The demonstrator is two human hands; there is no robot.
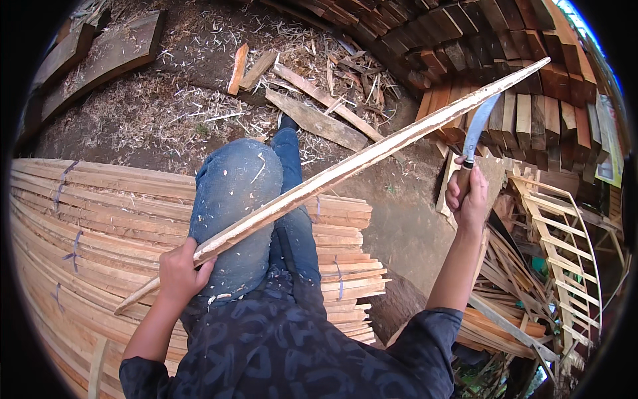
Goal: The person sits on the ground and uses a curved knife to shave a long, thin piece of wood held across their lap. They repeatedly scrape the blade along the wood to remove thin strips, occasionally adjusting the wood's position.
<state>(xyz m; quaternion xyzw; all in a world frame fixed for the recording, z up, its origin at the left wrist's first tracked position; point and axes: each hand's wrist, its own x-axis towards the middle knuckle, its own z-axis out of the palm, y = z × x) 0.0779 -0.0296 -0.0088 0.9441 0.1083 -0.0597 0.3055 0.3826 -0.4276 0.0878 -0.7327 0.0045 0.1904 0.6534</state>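
Observation:
A long, pale wooden stake point(345, 167) slants across my thigh, its tapered far end up at the right. My left hand point(184, 269) is wrapped round its lower part, and a thin tip sticks out beyond that hand. In my right hand point(469, 193) is a curved knife point(480, 126), gripped by its dark handle. The blade points up and its upper end meets the edge of the stake near the far end. Wood shavings cling to my jeans point(236, 193).
Bundles of wooden strips point(80, 219) tied with purple cord lie beneath and beside me. Stacked timber point(531, 126) rises at the far right, near a wooden ladder point(558, 266). Loose offcuts point(316, 120) and shavings cover the ground ahead. Thick planks point(106, 63) lie at the far left.

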